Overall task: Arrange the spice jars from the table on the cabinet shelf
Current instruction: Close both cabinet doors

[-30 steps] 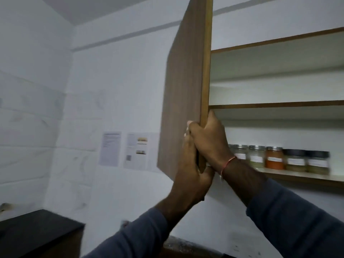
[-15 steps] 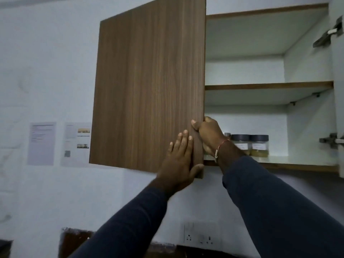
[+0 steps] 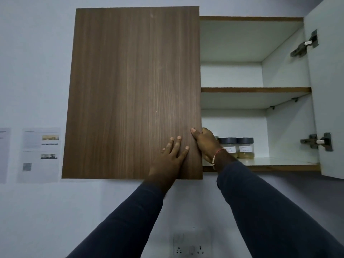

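Observation:
The brown left cabinet door (image 3: 134,90) covers the left half of the wall cabinet. My left hand (image 3: 171,157) presses flat on its lower right corner with straight fingers. My right hand (image 3: 204,144) grips the door's free right edge, thumb on the front and fingers behind. On the lower shelf (image 3: 279,162) two dark-lidded spice jars (image 3: 237,148) with white labels show right of my wrist. Part of a third lid peeks out behind my hand. Any other jars are hidden by the door.
The right cabinet door (image 3: 327,90) stands open at the right edge, its hinges showing. The upper shelf (image 3: 255,89) holds nothing visible. Printed sheets (image 3: 40,155) hang on the wall at left. A wall socket (image 3: 189,244) sits below, between my arms.
The left door has swung from edge-on to nearly flat against the cabinet, hiding most jars. My left hand went from gripping the edge to pressing flat on the front.

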`<action>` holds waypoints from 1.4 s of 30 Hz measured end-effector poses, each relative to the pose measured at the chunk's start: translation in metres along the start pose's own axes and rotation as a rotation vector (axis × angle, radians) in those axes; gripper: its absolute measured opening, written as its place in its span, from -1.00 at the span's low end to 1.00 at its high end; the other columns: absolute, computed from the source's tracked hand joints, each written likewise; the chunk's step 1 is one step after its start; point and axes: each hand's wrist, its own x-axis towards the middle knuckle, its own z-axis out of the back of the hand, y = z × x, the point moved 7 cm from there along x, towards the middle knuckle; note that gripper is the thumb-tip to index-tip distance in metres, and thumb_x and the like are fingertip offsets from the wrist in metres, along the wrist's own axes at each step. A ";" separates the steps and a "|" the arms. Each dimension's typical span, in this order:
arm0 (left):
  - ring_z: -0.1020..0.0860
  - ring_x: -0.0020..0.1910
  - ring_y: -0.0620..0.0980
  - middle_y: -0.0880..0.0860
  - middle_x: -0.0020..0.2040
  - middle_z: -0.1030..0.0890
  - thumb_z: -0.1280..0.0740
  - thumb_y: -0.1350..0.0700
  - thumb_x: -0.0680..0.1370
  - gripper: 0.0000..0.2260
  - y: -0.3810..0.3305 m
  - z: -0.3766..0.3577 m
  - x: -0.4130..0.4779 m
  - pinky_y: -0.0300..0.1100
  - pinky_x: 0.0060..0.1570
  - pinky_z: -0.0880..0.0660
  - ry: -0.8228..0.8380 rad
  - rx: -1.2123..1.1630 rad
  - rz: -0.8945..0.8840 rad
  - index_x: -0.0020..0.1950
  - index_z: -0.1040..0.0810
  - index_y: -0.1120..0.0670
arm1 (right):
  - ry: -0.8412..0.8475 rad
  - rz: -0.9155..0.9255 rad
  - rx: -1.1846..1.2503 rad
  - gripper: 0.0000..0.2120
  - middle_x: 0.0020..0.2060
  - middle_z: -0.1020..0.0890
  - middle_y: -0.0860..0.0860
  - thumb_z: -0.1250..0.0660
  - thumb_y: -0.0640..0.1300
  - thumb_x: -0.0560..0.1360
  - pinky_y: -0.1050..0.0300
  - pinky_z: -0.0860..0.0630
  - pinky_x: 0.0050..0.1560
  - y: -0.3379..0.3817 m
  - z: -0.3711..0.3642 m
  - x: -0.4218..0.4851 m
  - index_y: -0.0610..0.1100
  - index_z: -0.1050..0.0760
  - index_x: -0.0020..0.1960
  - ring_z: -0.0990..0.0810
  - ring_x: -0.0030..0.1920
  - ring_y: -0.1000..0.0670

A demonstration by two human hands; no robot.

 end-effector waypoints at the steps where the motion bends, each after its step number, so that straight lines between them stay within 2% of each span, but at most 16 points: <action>1: 0.20 0.53 0.22 0.17 0.55 0.26 -0.36 0.04 0.52 -0.18 0.001 -0.002 0.001 0.12 0.47 -0.06 -0.005 -0.001 -0.003 0.56 0.16 -0.01 | 0.003 0.000 -0.003 -0.63 0.14 -0.62 -0.14 -0.21 0.02 0.61 -0.21 -0.52 0.23 -0.001 -0.001 0.002 -0.19 -0.44 0.30 -0.60 0.14 -0.16; 13: 0.22 0.53 0.22 0.18 0.56 0.25 -0.38 0.02 0.50 -0.16 0.004 -0.020 0.011 0.13 0.46 0.01 -0.052 -0.043 -0.007 0.55 0.15 0.00 | 0.030 0.018 -0.026 -0.64 0.18 -0.59 -0.16 -0.19 0.00 0.63 -0.22 -0.50 0.25 -0.013 -0.003 0.017 -0.20 -0.41 0.31 -0.58 0.17 -0.15; 17: 0.22 0.53 0.22 0.17 0.55 0.25 -0.37 0.02 0.51 -0.17 0.004 -0.019 0.011 0.14 0.45 0.00 -0.050 -0.071 -0.008 0.56 0.15 0.00 | 0.030 0.012 -0.075 -0.60 0.20 -0.58 -0.16 -0.18 0.02 0.62 -0.23 -0.48 0.26 -0.013 -0.002 0.020 -0.21 -0.40 0.35 -0.57 0.19 -0.17; 19: 0.22 0.52 0.23 0.18 0.55 0.25 -0.36 0.03 0.51 -0.18 0.002 -0.016 0.012 0.15 0.46 0.00 -0.033 -0.074 -0.005 0.56 0.15 0.01 | 0.015 0.017 -0.233 -0.57 0.21 -0.57 -0.16 -0.17 0.04 0.62 -0.22 -0.47 0.28 -0.008 -0.001 0.019 -0.23 -0.40 0.35 -0.55 0.20 -0.18; 22: 0.20 0.51 0.29 0.22 0.54 0.26 -0.36 0.01 0.51 -0.18 -0.003 -0.012 0.014 0.18 0.45 -0.03 0.018 -0.072 0.016 0.56 0.13 0.03 | 0.001 0.031 -0.646 -0.64 0.20 -0.57 -0.21 -0.20 -0.04 0.61 -0.10 -0.48 0.26 -0.001 0.009 0.007 -0.28 -0.45 0.27 -0.54 0.20 -0.20; 24: 0.17 0.50 0.35 0.28 0.53 0.23 -0.35 -0.06 0.51 -0.19 -0.011 -0.007 0.018 0.24 0.43 -0.04 0.041 -0.075 0.045 0.56 0.09 0.09 | -0.010 0.064 -0.927 -0.70 0.19 -0.58 -0.22 -0.22 -0.09 0.59 -0.03 -0.49 0.18 0.007 0.025 -0.009 -0.27 -0.47 0.21 -0.54 0.18 -0.22; 27: 0.10 0.48 0.43 0.36 0.52 0.16 -0.32 -0.18 0.47 -0.18 -0.026 0.004 0.029 0.30 0.41 0.02 0.092 -0.121 0.138 0.53 -0.01 0.18 | 0.023 0.160 -1.309 -0.72 0.18 -0.58 -0.18 -0.24 -0.06 0.57 -0.03 -0.49 0.13 0.029 0.053 -0.039 -0.20 -0.47 0.19 -0.55 0.17 -0.21; 31: 0.02 0.46 0.45 0.40 0.50 0.04 -0.34 -0.18 0.42 -0.17 -0.050 0.019 0.045 0.25 0.44 -0.05 0.139 -0.259 0.191 0.51 -0.07 0.18 | -0.030 0.186 -1.583 -0.71 0.18 -0.58 -0.12 -0.21 0.01 0.57 -0.05 -0.42 0.13 0.065 0.111 -0.076 -0.12 -0.46 0.20 -0.54 0.18 -0.17; 33: -0.08 0.46 0.38 0.35 0.49 -0.10 -0.33 -0.20 0.42 -0.18 -0.078 0.037 0.054 0.18 0.44 -0.08 0.081 -0.299 0.116 0.50 -0.09 0.19 | -0.088 0.192 -1.684 -0.69 0.19 -0.57 -0.11 -0.18 0.02 0.59 -0.07 -0.39 0.16 0.088 0.146 -0.095 -0.12 -0.43 0.24 -0.52 0.21 -0.16; 36: -0.22 0.40 0.29 0.30 0.44 -0.21 -0.34 -0.21 0.42 -0.27 -0.143 0.080 0.064 0.10 0.34 -0.26 -0.004 -0.423 -0.019 0.44 -0.22 0.15 | -0.225 0.215 -1.776 -0.67 0.16 -0.58 -0.10 -0.15 0.05 0.61 -0.11 -0.37 0.18 0.130 0.199 -0.128 -0.12 -0.43 0.26 -0.52 0.19 -0.17; 38: -0.17 0.45 0.29 0.30 0.49 -0.12 -0.33 -0.21 0.44 -0.26 -0.197 0.112 0.070 0.10 0.35 -0.30 -0.013 -0.549 -0.119 0.47 -0.17 0.14 | -0.343 0.267 -1.857 -0.68 0.12 -0.59 -0.09 -0.14 0.06 0.60 -0.10 -0.37 0.14 0.158 0.235 -0.152 -0.11 -0.44 0.23 -0.52 0.16 -0.16; 42: 0.04 0.54 0.20 0.22 0.57 0.06 -0.27 -0.27 0.47 -0.18 -0.306 0.182 0.076 0.11 0.45 -0.18 -0.078 -0.761 -0.304 0.55 0.02 0.08 | -0.600 0.320 -1.970 -0.67 0.17 -0.56 -0.05 -0.17 0.09 0.57 -0.10 -0.34 0.19 0.204 0.309 -0.199 -0.07 -0.47 0.21 -0.45 0.23 -0.13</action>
